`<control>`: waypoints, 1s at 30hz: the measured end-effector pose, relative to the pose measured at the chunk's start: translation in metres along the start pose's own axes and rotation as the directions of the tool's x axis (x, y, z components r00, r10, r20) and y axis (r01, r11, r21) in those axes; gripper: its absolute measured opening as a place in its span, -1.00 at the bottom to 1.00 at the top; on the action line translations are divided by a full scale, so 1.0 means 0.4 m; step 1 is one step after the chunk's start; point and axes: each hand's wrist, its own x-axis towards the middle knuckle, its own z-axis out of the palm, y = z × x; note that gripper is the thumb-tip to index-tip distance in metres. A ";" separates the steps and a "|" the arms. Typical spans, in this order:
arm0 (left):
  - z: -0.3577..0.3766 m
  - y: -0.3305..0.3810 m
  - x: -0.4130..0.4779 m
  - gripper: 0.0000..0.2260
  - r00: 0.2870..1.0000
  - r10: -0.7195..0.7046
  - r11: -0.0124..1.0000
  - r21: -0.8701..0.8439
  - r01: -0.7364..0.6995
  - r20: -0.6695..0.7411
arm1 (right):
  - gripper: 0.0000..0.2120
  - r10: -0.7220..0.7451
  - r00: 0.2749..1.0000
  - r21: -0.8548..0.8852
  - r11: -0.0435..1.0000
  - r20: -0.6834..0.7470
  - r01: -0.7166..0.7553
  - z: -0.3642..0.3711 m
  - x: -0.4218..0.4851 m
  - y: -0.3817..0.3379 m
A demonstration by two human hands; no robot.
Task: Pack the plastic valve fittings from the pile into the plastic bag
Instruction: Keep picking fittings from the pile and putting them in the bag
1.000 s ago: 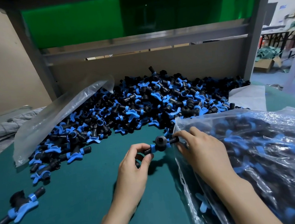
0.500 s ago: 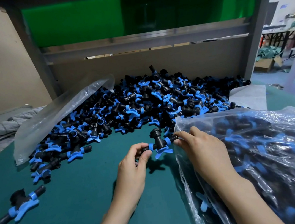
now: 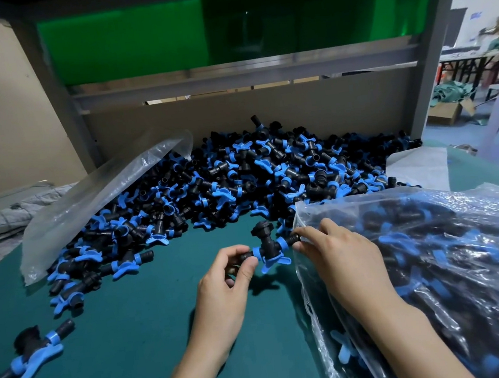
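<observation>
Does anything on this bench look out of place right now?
One stray valve fitting lies alone at the near left of the green mat, well apart from the pile. A loose clear bag is draped over the pile's left edge. I see no damage.

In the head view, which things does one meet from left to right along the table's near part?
Lone valve fitting, left hand, held valve fitting, right hand, filled plastic bag.

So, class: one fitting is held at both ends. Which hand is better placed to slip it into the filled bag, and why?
Probably the right. The right hand pinches the fitting at the end beside the bag; the left hand pinches the far end, over the mat.
</observation>
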 end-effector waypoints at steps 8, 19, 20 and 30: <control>-0.001 -0.006 0.001 -0.88 1.000 -0.006 0.999 -0.052 0.007 0.017 | -0.81 -0.004 1.000 0.016 1.000 0.008 0.004 -0.002 0.001 0.001; 0.004 -0.031 0.011 -0.81 0.992 -0.049 0.989 0.141 0.033 0.115 | -0.81 0.005 0.999 0.076 0.997 -0.035 -0.003 -0.008 0.004 -0.007; 0.005 -0.029 0.011 -0.79 0.991 -0.050 0.989 0.147 0.031 0.125 | -0.80 0.006 0.999 0.075 0.997 -0.039 -0.003 -0.009 0.005 -0.008; 0.001 -0.011 0.012 -0.80 0.996 -0.085 0.996 -0.027 0.086 0.028 | -0.75 0.008 1.000 0.043 0.999 -0.012 -0.008 0.000 0.003 -0.001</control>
